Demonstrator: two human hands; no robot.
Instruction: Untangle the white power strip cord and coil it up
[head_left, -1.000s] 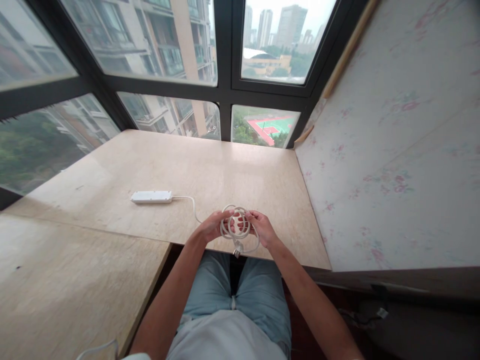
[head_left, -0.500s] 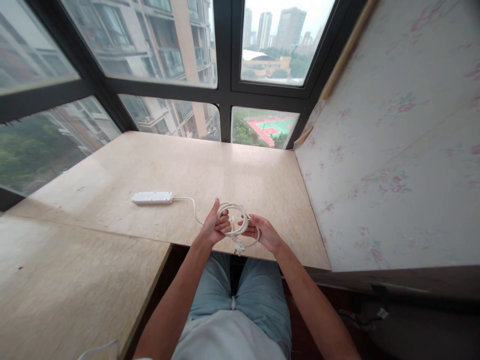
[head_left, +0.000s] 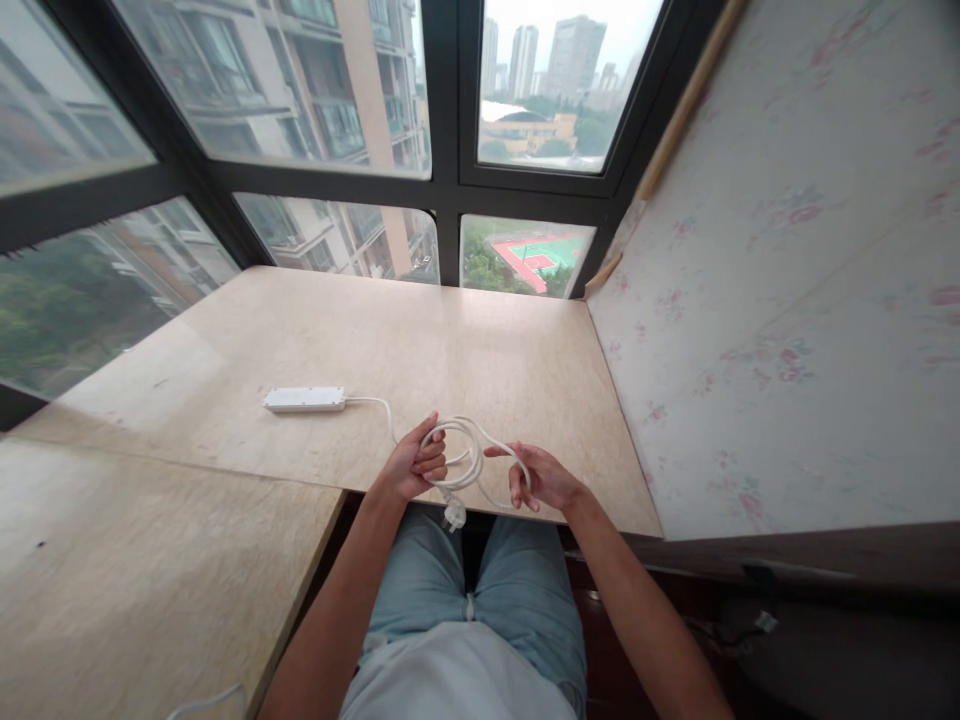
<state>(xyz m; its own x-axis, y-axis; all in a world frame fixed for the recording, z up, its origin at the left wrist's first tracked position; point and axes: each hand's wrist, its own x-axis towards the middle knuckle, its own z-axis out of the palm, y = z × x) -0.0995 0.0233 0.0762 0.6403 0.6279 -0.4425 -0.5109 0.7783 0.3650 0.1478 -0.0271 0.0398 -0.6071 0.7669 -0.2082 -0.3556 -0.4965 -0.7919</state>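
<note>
A white power strip [head_left: 304,400] lies on the beige tabletop [head_left: 480,340], its white cord [head_left: 459,450] running right into a coil near the front edge. My left hand [head_left: 414,464] is closed round the left side of the coil. The cord's plug [head_left: 453,516] hangs just below that hand, over the table edge. My right hand [head_left: 541,478] sits to the right of the coil, with a loop of the cord passing over its curled fingers.
Dark-framed windows [head_left: 450,190] stand along the far edge of the table. A pale flowered wall panel [head_left: 787,300] closes the right side. A second wooden surface [head_left: 135,570] lies at the near left, with a bit of white cable [head_left: 210,700] at its front.
The hands have drawn apart: the right hand moved right and down, pulling one loop out of the coil. The left hand went from pinching to gripping the coil, and the plug hangs lower.
</note>
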